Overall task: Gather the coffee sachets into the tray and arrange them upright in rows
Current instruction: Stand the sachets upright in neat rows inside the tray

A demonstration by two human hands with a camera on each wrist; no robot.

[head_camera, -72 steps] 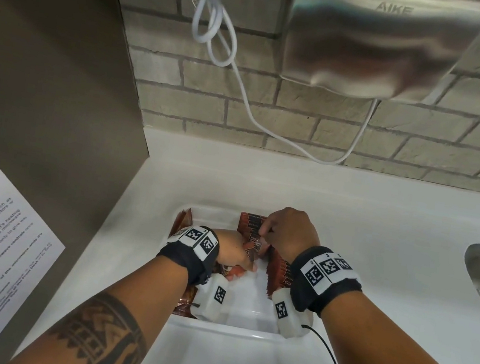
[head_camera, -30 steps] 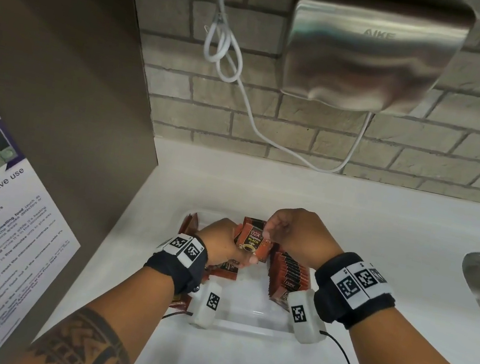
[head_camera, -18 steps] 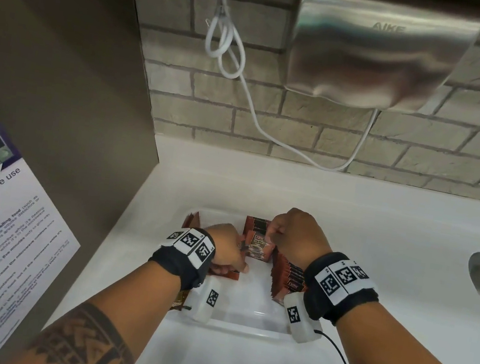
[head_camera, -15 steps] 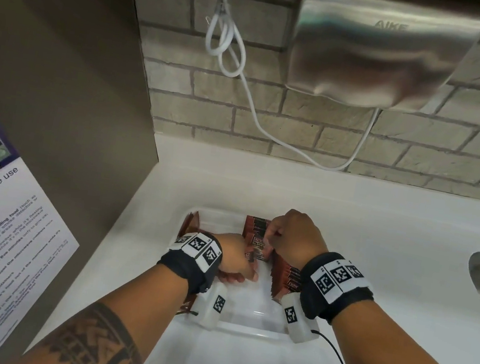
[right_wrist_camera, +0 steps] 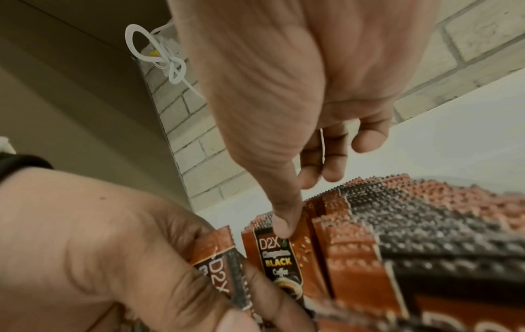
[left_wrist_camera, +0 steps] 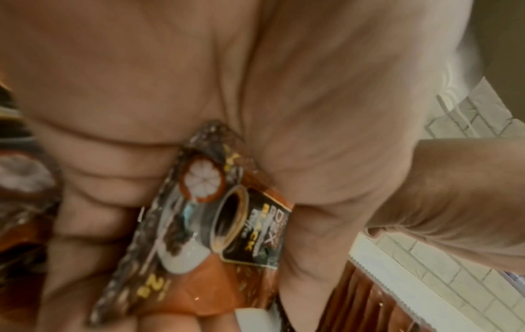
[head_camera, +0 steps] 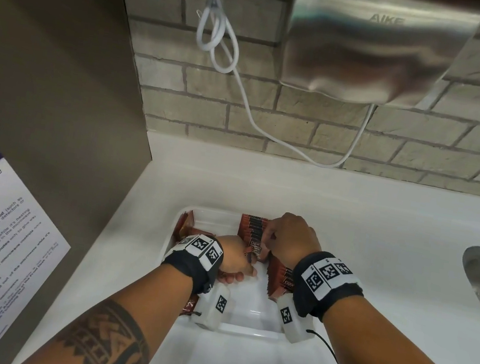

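A single coffee sachet (left_wrist_camera: 216,224) is pinched in the left hand (head_camera: 234,259), thumb and curled fingers as the grip, just above the tray (head_camera: 248,318) floor; the right hand (head_camera: 292,237) is curled at the far end of the tray, its thumb pressed on the front sachet of the upright row (right_wrist_camera: 397,224). The packets are judged light, thin, floppy and slick-foiled; the crimped top edge is best pinched, or toppling is risked.

Both hands (head_camera: 235,260) (head_camera: 292,237) meet over upright sachets (head_camera: 251,231) in the white tray (head_camera: 251,319), apparently sharing 1.
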